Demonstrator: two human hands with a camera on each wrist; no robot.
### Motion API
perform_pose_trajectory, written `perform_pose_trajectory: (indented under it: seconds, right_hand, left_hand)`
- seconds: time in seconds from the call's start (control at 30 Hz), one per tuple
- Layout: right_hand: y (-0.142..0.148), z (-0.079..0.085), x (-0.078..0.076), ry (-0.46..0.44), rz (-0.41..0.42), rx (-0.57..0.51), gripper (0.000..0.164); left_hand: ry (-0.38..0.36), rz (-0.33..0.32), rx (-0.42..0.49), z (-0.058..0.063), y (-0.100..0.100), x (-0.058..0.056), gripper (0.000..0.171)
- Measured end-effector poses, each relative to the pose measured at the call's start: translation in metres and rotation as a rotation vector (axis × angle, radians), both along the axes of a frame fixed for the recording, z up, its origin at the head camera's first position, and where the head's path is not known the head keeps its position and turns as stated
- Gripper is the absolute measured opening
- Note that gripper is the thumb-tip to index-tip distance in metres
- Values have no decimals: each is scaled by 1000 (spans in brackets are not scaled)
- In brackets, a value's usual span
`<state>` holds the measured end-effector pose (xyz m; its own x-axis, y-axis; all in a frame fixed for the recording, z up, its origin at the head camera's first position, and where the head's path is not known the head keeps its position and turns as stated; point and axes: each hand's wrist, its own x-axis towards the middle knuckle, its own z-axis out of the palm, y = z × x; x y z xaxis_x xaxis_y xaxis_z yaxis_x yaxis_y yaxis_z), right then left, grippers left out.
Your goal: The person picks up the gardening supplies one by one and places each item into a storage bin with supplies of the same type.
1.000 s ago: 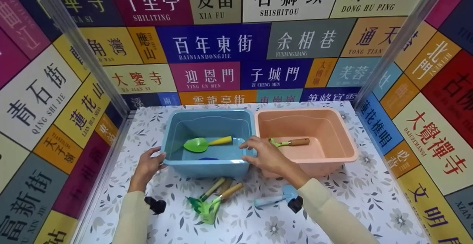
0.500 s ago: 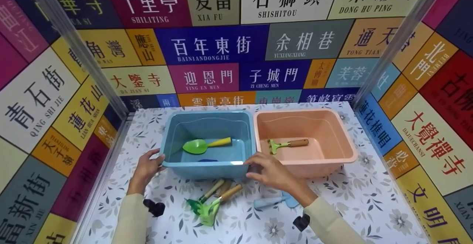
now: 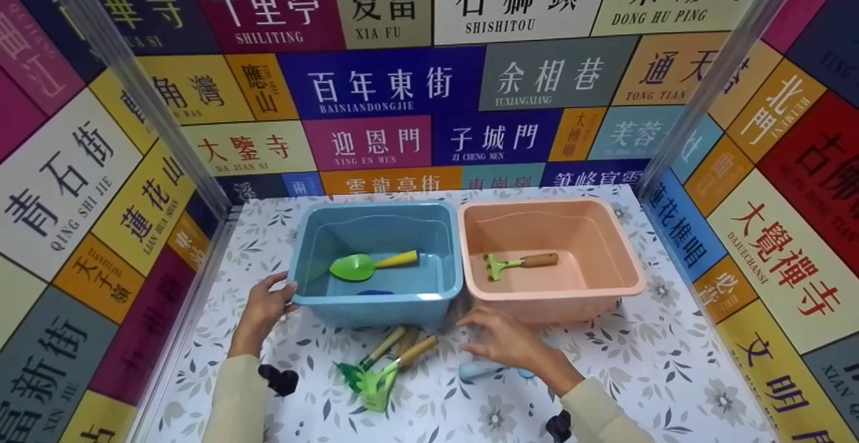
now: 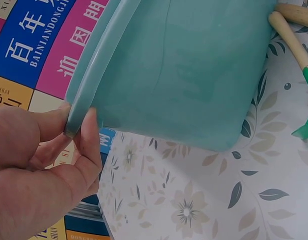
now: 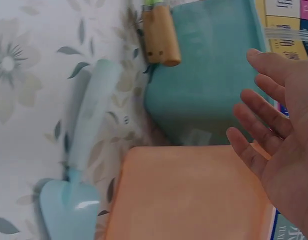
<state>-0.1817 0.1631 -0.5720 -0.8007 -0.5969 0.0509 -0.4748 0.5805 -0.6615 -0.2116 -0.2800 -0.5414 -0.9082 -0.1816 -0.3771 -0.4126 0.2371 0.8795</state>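
Note:
At the left front corner of the blue plastic bin (image 3: 376,299), my left hand (image 3: 264,305) pinches the rim (image 4: 94,70) between thumb and fingers, as the left wrist view shows. My right hand (image 3: 507,342) hovers in front of the peach bin (image 3: 550,305) with fingers spread and nothing in them. Below it, partly hidden by the hand in the head view, lies a light blue toy trowel (image 5: 71,210). Inside the blue bin are a green trowel with a yellow handle (image 3: 352,267) and a dark blue piece (image 3: 376,292), mostly hidden by the front wall.
A small green rake with a wooden handle (image 3: 537,260) lies in the peach bin. Several green garden tools (image 3: 376,389) with wooden handles are heaped on the floral tabletop (image 3: 402,426) before the blue bin. Sign-printed walls (image 3: 396,87) enclose the back and sides.
My right hand has let go of the blue bin's right front corner and drawn back toward me, over the light blue trowel. The left hand keeps its hold on the rim.

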Motion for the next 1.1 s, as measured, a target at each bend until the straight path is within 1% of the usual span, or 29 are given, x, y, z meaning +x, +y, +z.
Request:
perform_pose_trajectory:
  seconds: [0.1,0.2,0.33,0.43,0.63,0.87,1.1]
  right_hand:
    - [5,-12,-1,-24,7,33,40]
    - [8,-22,-1,-97,5,29,40]
    - [11,-35,1,-149,-5,35,39]
    - [12,-44,3,-136,-10,47,39]
    - [13,-58,5,-163,-23,44,40]
    - [12,-68,8,-127,-17,29,43]
    - [16,-74,7,-186,-13,10,44]
  left_hand:
    - [7,-6,-4,-1,-1,0,55]
    - [7,-6,0,-1,0,1,55]
    - [9,3,3,-1,1,2,55]
    - [18,7,6,0,2,1,54]
    - [23,7,6,1,1,1,53]
    - [16,12,-1,0,1,0,53]
    - [20,15,-8,0,1,1,52]
